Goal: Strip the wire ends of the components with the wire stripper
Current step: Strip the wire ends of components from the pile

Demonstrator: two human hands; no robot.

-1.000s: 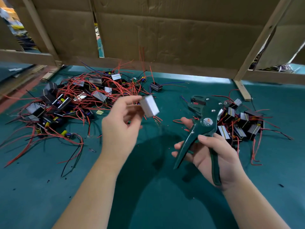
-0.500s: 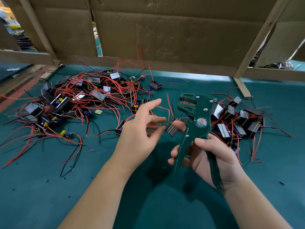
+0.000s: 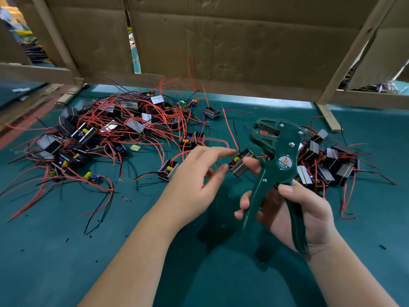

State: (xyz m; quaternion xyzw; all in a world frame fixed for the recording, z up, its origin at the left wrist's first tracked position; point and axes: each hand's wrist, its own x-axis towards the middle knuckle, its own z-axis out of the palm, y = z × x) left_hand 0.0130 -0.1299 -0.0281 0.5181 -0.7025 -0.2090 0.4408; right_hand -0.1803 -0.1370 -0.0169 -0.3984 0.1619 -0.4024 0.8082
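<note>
Firmly, right hand [image 3: 294, 213] grips green wire stripper [image 3: 279, 155]; left hand [image 3: 194, 178] loose beside black, red-wired component [image 3: 240, 166].

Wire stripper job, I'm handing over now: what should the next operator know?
Left hand: open, fingers by the component.
Right hand: grips the wire stripper, handles spread; its forefinger props the component.
Big pile of components lies left, smaller pile right.
Done: probably the smaller pile, though I cannot confirm.
Left: strip this component's red wire, then the big pile.
</note>
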